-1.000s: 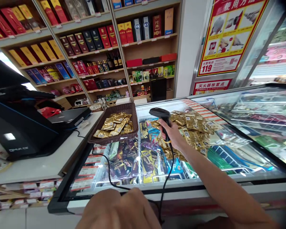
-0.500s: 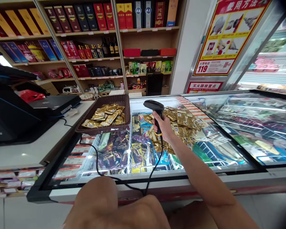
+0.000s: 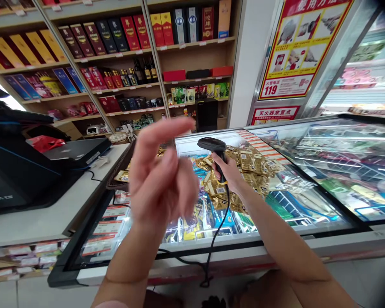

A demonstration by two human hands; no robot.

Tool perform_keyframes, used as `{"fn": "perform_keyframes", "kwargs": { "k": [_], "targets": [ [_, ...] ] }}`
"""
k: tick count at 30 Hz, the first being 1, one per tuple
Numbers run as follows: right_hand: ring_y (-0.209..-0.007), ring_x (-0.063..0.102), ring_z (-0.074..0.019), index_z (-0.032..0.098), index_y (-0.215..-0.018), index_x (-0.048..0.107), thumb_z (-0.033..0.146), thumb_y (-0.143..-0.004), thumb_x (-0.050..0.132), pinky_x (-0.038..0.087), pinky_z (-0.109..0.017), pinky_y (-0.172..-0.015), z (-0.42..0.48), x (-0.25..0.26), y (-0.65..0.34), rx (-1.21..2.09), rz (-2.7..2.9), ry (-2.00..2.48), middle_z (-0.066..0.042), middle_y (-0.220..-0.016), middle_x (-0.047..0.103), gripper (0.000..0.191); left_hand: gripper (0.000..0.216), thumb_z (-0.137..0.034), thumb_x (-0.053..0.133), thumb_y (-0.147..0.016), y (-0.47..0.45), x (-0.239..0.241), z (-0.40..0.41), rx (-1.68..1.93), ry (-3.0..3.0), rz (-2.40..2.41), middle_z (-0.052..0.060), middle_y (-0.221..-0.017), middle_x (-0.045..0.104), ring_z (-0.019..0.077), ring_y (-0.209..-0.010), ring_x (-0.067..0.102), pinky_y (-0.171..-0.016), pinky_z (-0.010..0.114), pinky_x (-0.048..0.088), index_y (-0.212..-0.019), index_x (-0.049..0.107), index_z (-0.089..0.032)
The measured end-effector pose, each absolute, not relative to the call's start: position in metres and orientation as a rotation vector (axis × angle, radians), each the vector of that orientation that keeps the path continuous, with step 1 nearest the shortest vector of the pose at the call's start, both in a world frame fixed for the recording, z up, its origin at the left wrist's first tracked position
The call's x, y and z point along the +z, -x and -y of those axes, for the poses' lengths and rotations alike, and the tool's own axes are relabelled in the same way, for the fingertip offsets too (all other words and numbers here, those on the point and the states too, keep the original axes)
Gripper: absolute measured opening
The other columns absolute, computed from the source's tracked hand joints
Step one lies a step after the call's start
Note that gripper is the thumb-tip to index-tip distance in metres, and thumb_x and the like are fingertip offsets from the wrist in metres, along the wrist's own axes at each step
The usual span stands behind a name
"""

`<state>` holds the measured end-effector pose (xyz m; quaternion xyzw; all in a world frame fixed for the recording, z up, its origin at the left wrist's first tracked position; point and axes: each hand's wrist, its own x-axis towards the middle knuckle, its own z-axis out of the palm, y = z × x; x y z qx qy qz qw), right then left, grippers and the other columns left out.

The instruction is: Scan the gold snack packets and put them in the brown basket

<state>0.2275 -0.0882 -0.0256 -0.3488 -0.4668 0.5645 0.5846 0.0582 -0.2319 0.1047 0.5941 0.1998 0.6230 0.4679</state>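
Note:
My right hand [image 3: 230,171] is wrapped round the grip of a black handheld barcode scanner [image 3: 212,144], its head tilted to the left. From the grip a black cable [image 3: 218,226] runs down over the front of the freezer. Just beyond and beneath that hand, gold foil packets [image 3: 248,179] lie in a heap on the glass top. My left hand [image 3: 162,179] is raised close to the camera, blurred by motion. Its index finger stretches right, the other fingers are loosely bent, and nothing shows in it. It hides much of a brown basket [image 3: 111,183] holding more gold packets.
A chest freezer with a dark frame [image 3: 64,256] and wrapped goods inside stretches across the front. On the left, a counter [image 3: 28,218] bears a black till [image 3: 16,167]. Shelves [image 3: 192,45] of boxes and bottles stand behind. A red and yellow sign [image 3: 303,55] hangs at right.
My left hand has come up from low in front of me to mid-view, now covering the basket. The scanner stays in my right hand over the packets. The view has shifted slightly.

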Motion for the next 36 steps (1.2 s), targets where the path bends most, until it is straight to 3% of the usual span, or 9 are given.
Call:
{"fn": "perform_keyframes", "kwargs": {
  "k": [4,8,12,18,22,24,27,31,36],
  "targets": [
    [-0.038,0.042,-0.0047,0.022,-0.077,0.053,0.066,-0.070,0.081,0.030,-0.020,-0.033,0.084,-0.019,-0.241,1.275,1.047,0.885,0.006,-0.061,0.056,0.053,0.030,-0.040,0.060,-0.095,-0.070,0.085,0.092,1.515,-1.555,-0.687,-0.003,-0.064,0.064,0.0070,-0.045,0.052,-0.046,0.017,0.043,-0.119,0.065,-0.023],
    [-0.037,0.042,-0.0047,0.022,-0.079,0.054,0.065,-0.067,0.083,0.030,-0.019,-0.032,0.081,-0.013,-0.247,1.259,0.966,0.893,0.007,-0.060,0.056,0.053,0.028,-0.026,0.043,-0.100,-0.078,0.006,0.000,0.978,-1.825,-1.574,0.006,-0.092,0.075,0.0136,-0.077,0.068,-0.070,0.024,0.052,-0.115,0.065,-0.018],
    [-0.037,0.042,-0.0046,0.022,-0.079,0.053,0.066,-0.067,0.082,0.030,-0.019,-0.032,0.080,-0.012,-0.247,1.248,0.940,0.888,0.006,-0.060,0.056,0.054,0.024,-0.038,0.064,-0.088,-0.099,-0.048,-0.030,0.770,-1.966,-1.700,0.013,-0.099,0.075,0.0274,-0.098,0.068,-0.085,0.036,0.050,-0.093,0.072,-0.016],
    [-0.037,0.042,-0.0047,0.022,-0.079,0.052,0.065,-0.070,0.080,0.030,-0.019,-0.033,0.080,-0.017,-0.242,1.250,0.959,0.887,0.007,-0.060,0.055,0.053,0.042,-0.044,0.078,-0.071,-0.121,-0.071,-0.038,0.707,-2.058,-1.805,0.018,-0.113,0.070,0.0363,-0.119,0.059,-0.103,0.045,0.039,-0.101,0.071,-0.015],
    [-0.037,0.042,-0.0050,0.023,-0.079,0.051,0.065,-0.070,0.081,0.031,-0.020,-0.032,0.079,-0.022,-0.240,1.257,0.979,0.887,0.007,-0.061,0.056,0.053,0.021,-0.032,0.070,-0.082,-0.106,-0.071,-0.032,0.870,-1.993,-1.785,0.014,-0.106,0.070,0.0311,-0.111,0.061,-0.097,0.041,0.041,-0.096,0.068,-0.017],
    [-0.037,0.042,-0.0051,0.022,-0.079,0.051,0.065,-0.071,0.080,0.031,-0.020,-0.032,0.079,-0.023,-0.239,1.261,1.002,0.886,0.007,-0.061,0.055,0.052,0.014,-0.031,0.061,-0.089,-0.087,-0.068,-0.024,0.966,-1.938,-1.736,0.008,-0.099,0.070,0.0246,-0.097,0.063,-0.085,0.034,0.045,-0.096,0.066,-0.020],
    [-0.038,0.041,-0.0051,0.022,-0.079,0.053,0.065,-0.074,0.078,0.031,-0.021,-0.033,0.082,-0.024,-0.235,1.272,1.049,0.879,0.007,-0.061,0.054,0.050,0.021,-0.040,0.055,-0.094,-0.054,-0.062,-0.007,1.052,-1.853,-1.680,0.002,-0.084,0.067,0.0177,-0.074,0.061,-0.067,0.027,0.045,-0.096,0.064,-0.022],
    [-0.040,0.041,-0.0054,0.022,-0.078,0.053,0.064,-0.075,0.078,0.032,-0.021,-0.035,0.091,-0.025,-0.226,1.288,1.085,0.869,0.006,-0.062,0.055,0.049,0.032,-0.053,0.064,-0.087,-0.025,-0.046,0.008,1.211,-1.623,-1.408,-0.001,-0.070,0.058,0.0128,-0.062,0.055,-0.057,0.021,0.041,-0.087,0.063,-0.021],
    [-0.040,0.041,-0.0055,0.023,-0.080,0.052,0.063,-0.077,0.076,0.032,-0.021,-0.036,0.100,-0.023,-0.219,1.311,1.140,0.842,0.007,-0.063,0.054,0.047,0.036,-0.054,0.075,-0.076,-0.007,-0.021,0.007,1.385,-1.366,-1.151,-0.003,-0.067,0.057,0.0101,-0.058,0.052,-0.052,0.019,0.038,-0.083,0.064,-0.021]
  ]
}}
